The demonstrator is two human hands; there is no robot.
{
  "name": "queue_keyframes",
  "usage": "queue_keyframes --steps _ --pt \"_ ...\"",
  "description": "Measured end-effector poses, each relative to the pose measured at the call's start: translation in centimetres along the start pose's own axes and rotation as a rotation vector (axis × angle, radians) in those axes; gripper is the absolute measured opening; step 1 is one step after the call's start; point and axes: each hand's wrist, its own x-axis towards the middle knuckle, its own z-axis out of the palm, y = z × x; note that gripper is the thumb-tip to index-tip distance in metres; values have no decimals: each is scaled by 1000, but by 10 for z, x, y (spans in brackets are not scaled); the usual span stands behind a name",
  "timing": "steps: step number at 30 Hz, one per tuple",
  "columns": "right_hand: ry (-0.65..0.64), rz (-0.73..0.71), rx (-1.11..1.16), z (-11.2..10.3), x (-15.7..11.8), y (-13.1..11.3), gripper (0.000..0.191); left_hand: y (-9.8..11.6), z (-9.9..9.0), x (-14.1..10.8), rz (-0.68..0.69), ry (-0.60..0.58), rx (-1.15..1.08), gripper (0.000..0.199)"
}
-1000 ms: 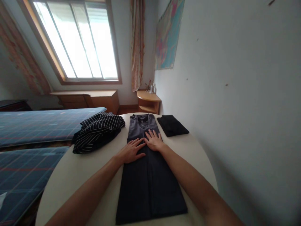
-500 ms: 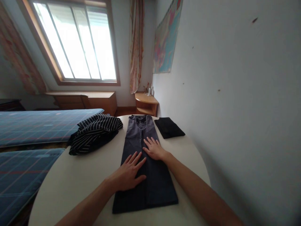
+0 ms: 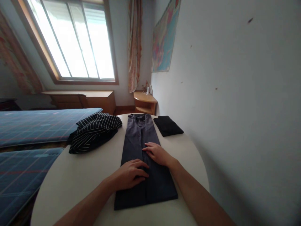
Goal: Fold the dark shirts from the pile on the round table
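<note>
At lower centre, the left hand [image 3: 132,175] rests loosely bent, clamped on nothing, on a folded dark button-neck shirt [image 3: 133,146]; the right hand [image 3: 158,153], likewise ungripping, touches it slightly higher. The shirt runs up the frame's middle on a round white table [image 3: 75,182], between a rumpled striped garment [image 3: 100,130] at centre left and folded black cloth [image 3: 168,126] right of centre.
</note>
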Motion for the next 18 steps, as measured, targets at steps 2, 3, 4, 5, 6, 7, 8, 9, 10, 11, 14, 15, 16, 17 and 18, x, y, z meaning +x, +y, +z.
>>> queue_keyframes --steps 2,3,4,5,6,7,8,9,10,11,14,15,16,17,18 --pt "23 -10 11 -2 0 0 33 -1 0 1 35 -3 -24 20" --pt "29 -10 14 -3 0 0 33 -1 1 1 52 -4 -36 18" --pt "33 -10 17 -3 0 -1 32 -2 1 1 67 -5 -44 17" --pt "34 -11 20 -4 0 -1 32 -2 2 2 81 -7 -49 16" --pt "35 -12 23 -4 0 -2 32 -3 2 2 95 -10 -49 15" --pt "35 -14 25 -4 0 -2 32 -3 2 2 105 -12 -43 15" --pt "36 -15 26 -4 0 -2 32 -3 2 3 112 -13 -32 16" --pt "41 -13 28 -4 0 -1 31 -2 3 3 119 -17 -17 17" --pt "45 -11 29 -3 0 -1 31 -2 3 4 130 -20 0 17" --pt "49 -9 29 -3 0 -1 31 -1 3 5 144 -23 21 18" --pt "59 -17 23 -3 0 -1 29 3 4 6 201 -30 92 19" --pt "63 -23 20 -3 1 -1 28 5 4 7 216 -31 113 19" --pt "69 -27 18 -3 1 -1 28 6 3 7 225 -32 130 20" --pt "75 -29 16 -3 2 -1 27 8 3 8 229 -32 143 19" --pt "79 -27 15 -3 2 -1 27 9 3 8 230 -32 152 19"
